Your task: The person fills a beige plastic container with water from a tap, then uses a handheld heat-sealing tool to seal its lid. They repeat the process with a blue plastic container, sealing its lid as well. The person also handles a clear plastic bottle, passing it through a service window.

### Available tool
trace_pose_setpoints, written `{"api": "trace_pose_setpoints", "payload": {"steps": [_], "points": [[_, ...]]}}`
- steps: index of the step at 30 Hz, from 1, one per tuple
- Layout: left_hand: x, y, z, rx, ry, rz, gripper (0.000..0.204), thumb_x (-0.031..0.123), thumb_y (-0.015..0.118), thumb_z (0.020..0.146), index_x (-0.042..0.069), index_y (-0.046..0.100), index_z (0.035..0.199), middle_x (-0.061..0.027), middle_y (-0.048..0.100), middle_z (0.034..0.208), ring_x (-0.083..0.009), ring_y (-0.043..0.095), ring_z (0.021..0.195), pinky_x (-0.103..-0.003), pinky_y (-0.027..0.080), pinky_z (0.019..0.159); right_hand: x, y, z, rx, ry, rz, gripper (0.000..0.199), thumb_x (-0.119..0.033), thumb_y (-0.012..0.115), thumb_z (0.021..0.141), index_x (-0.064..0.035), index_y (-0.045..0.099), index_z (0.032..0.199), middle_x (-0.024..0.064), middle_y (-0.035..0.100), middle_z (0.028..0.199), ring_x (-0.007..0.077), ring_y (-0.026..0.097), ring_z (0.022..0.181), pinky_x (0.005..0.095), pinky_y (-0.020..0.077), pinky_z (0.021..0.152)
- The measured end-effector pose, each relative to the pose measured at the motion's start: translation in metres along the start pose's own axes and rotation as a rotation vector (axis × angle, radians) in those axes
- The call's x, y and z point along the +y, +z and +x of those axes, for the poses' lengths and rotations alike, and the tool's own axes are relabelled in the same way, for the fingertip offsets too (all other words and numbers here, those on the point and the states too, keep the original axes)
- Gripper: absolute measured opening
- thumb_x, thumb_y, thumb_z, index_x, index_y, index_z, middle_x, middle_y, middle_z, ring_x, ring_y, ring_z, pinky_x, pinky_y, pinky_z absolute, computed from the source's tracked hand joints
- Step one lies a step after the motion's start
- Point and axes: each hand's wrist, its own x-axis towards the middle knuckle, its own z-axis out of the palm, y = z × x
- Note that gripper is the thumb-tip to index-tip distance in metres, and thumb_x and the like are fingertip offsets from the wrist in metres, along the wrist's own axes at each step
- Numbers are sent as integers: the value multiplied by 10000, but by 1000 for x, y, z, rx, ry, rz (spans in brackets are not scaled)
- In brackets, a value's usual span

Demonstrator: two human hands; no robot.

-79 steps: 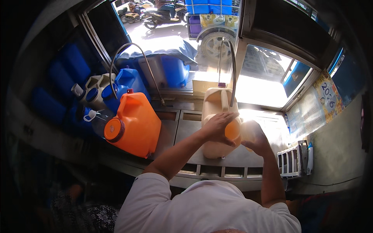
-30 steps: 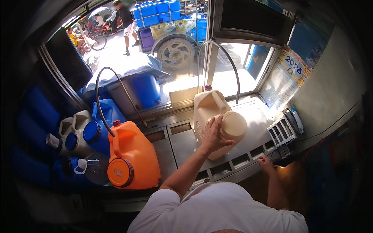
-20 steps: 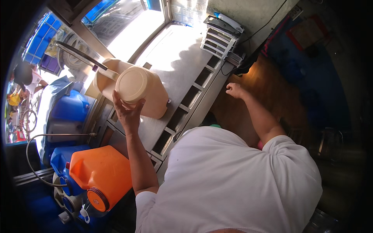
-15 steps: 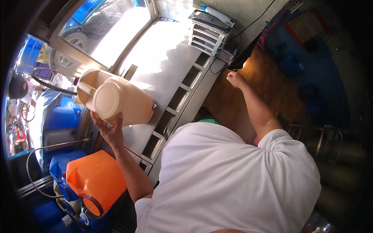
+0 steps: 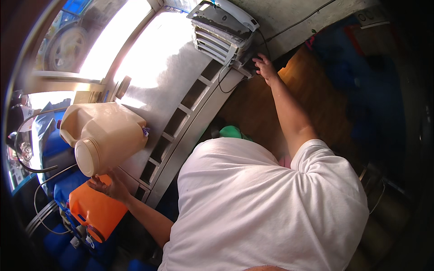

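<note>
A beige plastic jug (image 5: 115, 131) with a moulded handle and a wide round cap (image 5: 87, 156) rests tilted on the left part of the metal counter (image 5: 174, 72). My left hand (image 5: 110, 186) is just below the cap, fingers apart and holding nothing; whether a fingertip touches the jug I cannot tell. An orange jug (image 5: 101, 205) is partly hidden behind that hand. Stretched forward, my right hand (image 5: 266, 70) has its fingers apart, close to the front edge of a white slatted appliance (image 5: 217, 43). Nothing shows in its grasp.
A white-and-blue handheld device (image 5: 235, 13) lies on the appliance, whose dark cord (image 5: 220, 83) hangs over the counter's slotted edge. Blue containers (image 5: 63, 187) crowd around the orange jug, beside a thin hose (image 5: 38, 205). A wooden floor (image 5: 253, 104) lies right of the counter.
My left hand has dropped away from the cap, lower and to the left. My right hand has opened from a fist and moved nearer the appliance. The whole view has shifted.
</note>
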Motion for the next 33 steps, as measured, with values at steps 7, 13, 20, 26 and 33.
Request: {"api": "trace_pose_setpoints", "payload": {"steps": [7,13,20,26,33], "points": [[11,-5,-17,-25,-63,99,967,266,777,903,12,138,1583,-229,354,1562,-318,398,1433,-464,277,1192,18,-28,11,48,-335,-982,344,-127,638,886,-81,651,1227,189,673,1181,389,637,1096,476,521,933],[18,-17,-35,-68,-69,228,944,318,767,908,35,170,1583,-214,359,1559,-321,390,1432,-474,284,1177,23,-17,36,87,-297,-1068,285,-149,607,894,-70,656,1163,196,658,1163,407,637,1076,502,513,939],[16,-28,-46,-90,-101,203,922,375,751,915,42,204,1578,-194,349,1569,-315,376,1434,-492,275,1177,34,-30,68,-64,-165,-1253,290,-190,482,955,-93,678,1145,194,668,1181,404,638,1101,508,511,944],[16,-28,-49,-134,-69,261,858,269,753,925,26,234,1564,-189,327,1573,-333,383,1424,-467,322,1172,27,-33,73,-111,-214,-1332,292,-198,482,954,-100,703,1118,185,686,1171,391,659,1080,506,526,921],[14,-24,-51,-145,-89,217,828,275,747,930,24,266,1555,-185,334,1573,-334,380,1431,-471,343,1166,22,-34,75,-71,-237,-1315,306,-269,491,960,-102,734,1042,179,717,1082,398,688,996,512,552,855]]}}
